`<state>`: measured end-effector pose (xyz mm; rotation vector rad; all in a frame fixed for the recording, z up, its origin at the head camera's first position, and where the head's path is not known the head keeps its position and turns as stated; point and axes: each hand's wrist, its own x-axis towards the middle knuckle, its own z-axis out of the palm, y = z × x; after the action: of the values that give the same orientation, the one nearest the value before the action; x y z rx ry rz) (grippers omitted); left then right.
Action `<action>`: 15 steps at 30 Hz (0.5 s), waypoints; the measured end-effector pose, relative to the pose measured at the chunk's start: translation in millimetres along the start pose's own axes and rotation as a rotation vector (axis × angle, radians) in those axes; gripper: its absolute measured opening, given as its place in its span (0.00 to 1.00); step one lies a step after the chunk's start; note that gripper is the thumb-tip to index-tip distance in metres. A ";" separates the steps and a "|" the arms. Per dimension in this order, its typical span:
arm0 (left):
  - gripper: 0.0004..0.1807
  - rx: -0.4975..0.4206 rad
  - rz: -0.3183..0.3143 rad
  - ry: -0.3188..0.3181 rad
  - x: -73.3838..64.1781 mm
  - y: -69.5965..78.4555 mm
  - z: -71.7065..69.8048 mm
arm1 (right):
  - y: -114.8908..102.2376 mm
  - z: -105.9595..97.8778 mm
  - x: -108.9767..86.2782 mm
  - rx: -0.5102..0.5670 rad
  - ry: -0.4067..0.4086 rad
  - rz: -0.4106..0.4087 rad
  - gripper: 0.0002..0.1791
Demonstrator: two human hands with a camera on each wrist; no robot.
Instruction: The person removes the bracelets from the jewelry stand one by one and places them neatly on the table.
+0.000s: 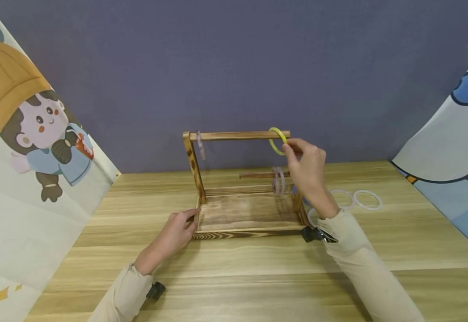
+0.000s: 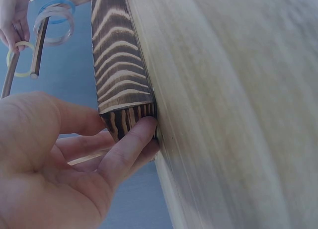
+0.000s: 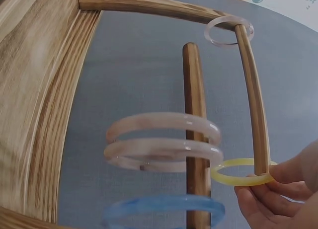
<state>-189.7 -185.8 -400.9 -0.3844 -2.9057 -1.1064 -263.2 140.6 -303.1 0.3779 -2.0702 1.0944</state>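
In the right hand, the grip is narrowed to a pinch and a yellow ring is held around the free end of the rack's top bar. The rack's left front corner is pinched by the left hand. On the rack's lower bar, two pinkish rings and a blue ring are hung. Right of the rack, white rings are laid on the desk.

Hands, wooden rack, pinched yellow ring

Stand: grained wood, smooth. Yellow ring: glossy, plastic-looking. Backdrop: matt cloth.
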 end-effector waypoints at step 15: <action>0.23 -0.004 -0.003 0.008 -0.8 0.3 0.5 | 12.8 -15.0 -0.9 -0.027 0.052 0.014 0.10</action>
<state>-188.8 -185.4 -401.2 -0.3743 -2.8985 -1.1111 -262.6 160.1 -305.9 0.3186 -2.0421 1.0727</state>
